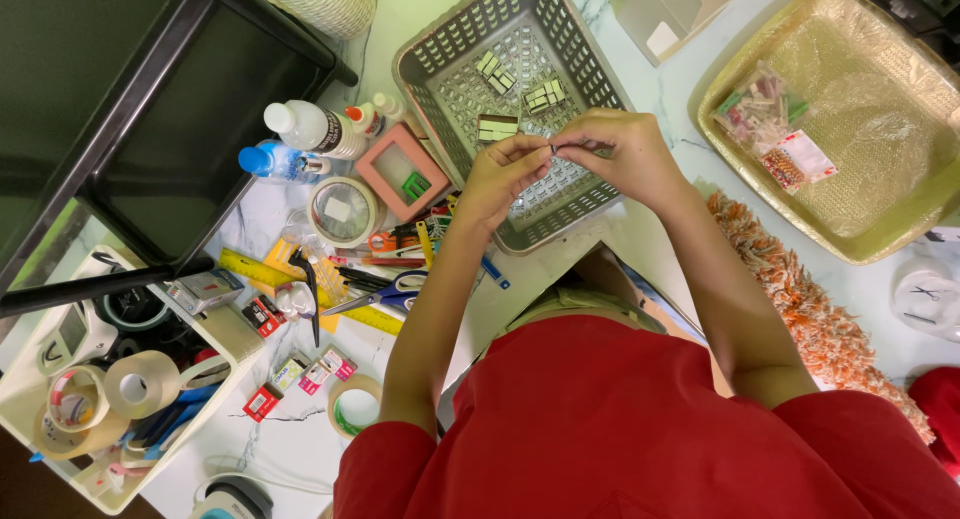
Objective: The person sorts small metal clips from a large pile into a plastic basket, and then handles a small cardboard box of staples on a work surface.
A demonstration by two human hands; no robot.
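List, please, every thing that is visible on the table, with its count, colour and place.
Basket: one, grey plastic, top centre, under the hands.
Clips: a few small pale bundles, inside the grey basket.
Tray: one, yellow, top right, holding small clear bags.
Bottles: two, clear, one white cap and one blue cap, left of the basket.
Tape rolls: several, beige, in the white box at lower left.
Scissors: one pair, blue handles, centre left.
Ruler: one, yellow, beside the scissors.
Duster: one, orange and white, right.
Left hand and right hand: together pinching a tiny item that is too small to identify, over the basket.
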